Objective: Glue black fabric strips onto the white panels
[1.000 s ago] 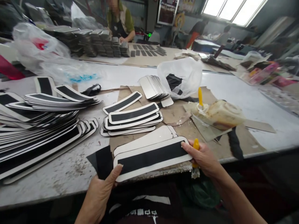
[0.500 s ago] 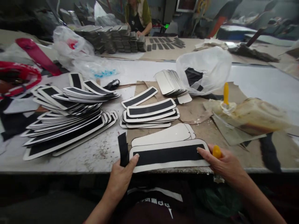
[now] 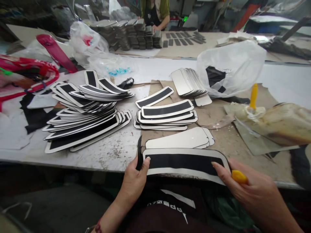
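A curved white panel with a black strip along its middle (image 3: 182,163) is stretched between my two hands at the table's front edge. My left hand (image 3: 136,174) pinches its left end, thumb on top, and also has a loose black fabric strip (image 3: 139,152) standing up between the fingers. At the right end, my right hand (image 3: 245,184) grips the panel with the thumb on the black strip. A yellow-handled tool (image 3: 239,177) is tucked in that same hand; its working end is hidden. Just behind the panel lie plain white panels (image 3: 177,138).
Strip-covered panels lie in a large pile (image 3: 82,129) at left and a smaller stack (image 3: 167,111) mid-table. Blank panels (image 3: 182,82) fan out beside a plastic bag (image 3: 243,68). A glue-stained container (image 3: 286,123) holds another yellow handle (image 3: 253,96). A co-worker (image 3: 156,16) stands across the table.
The view has shifted, so the table's things appear farther right. Both hands keep hold of the panel, whose right end now tilts lower. The loose black strip has turned edge-on.
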The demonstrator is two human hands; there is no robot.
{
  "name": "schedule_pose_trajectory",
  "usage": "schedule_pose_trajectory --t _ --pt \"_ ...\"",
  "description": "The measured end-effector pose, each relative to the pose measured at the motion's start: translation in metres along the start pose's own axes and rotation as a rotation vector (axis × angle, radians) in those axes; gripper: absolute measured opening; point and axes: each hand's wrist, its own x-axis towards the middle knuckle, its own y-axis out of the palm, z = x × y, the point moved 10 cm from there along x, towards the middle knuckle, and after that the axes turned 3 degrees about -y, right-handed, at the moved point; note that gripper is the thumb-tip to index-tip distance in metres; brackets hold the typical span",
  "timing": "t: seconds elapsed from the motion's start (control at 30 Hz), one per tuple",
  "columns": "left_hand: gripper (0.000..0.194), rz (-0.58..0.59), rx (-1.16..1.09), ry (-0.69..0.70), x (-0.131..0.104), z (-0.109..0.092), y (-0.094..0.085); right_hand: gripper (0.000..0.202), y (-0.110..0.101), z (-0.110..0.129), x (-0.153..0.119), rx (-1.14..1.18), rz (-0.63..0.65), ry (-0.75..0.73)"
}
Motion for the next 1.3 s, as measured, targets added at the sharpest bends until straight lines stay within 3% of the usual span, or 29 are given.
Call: schedule_pose_trajectory --t 0.13,0.23,0.37,0.53,0.6,0.8,0.9,1.0,1.17,1.3 --pt "0.037 -0.004 -0.005 0.045 0.002 -0.001 0.000 0.042 -0.007 0.021 0.004 -0.048 -0.038 -0.110" --pt "0.039 -0.007 -0.026 0.031 0.002 0.004 -0.002 0.041 -0.009 0.019 0.003 -0.006 -0.032 -0.091" --pt "0.042 0.032 -0.252 -0.098 0.002 0.019 -0.003 0.039 0.010 -0.018 -0.002 0.193 0.144 0.150" --pt "0.051 0.093 -0.730 -0.319 -0.002 0.026 0.005 0.037 0.058 -0.069 -0.035 0.712 0.320 0.784" --pt "0.051 0.099 -0.795 -0.381 -0.004 0.026 0.007 0.038 0.073 -0.071 -0.045 0.926 0.299 0.924" --pt "0.052 0.150 -0.948 -0.537 -0.011 0.029 0.016 0.040 0.101 -0.064 -0.054 1.297 0.237 1.113" --pt "0.050 0.132 -0.930 -0.585 -0.012 0.033 0.015 0.041 0.109 -0.060 -0.052 1.376 0.236 1.130" --pt "0.048 0.070 -0.832 -0.531 -0.007 0.033 0.005 0.045 0.110 -0.058 -0.046 1.375 0.233 1.050" --pt "0.047 0.019 -0.728 -0.487 0.004 0.037 -0.003 0.051 0.110 -0.059 -0.036 1.303 0.240 0.943" --pt "0.046 0.025 -0.729 -0.509 0.007 0.039 -0.003 0.044 0.108 -0.060 -0.030 1.182 0.300 0.930"
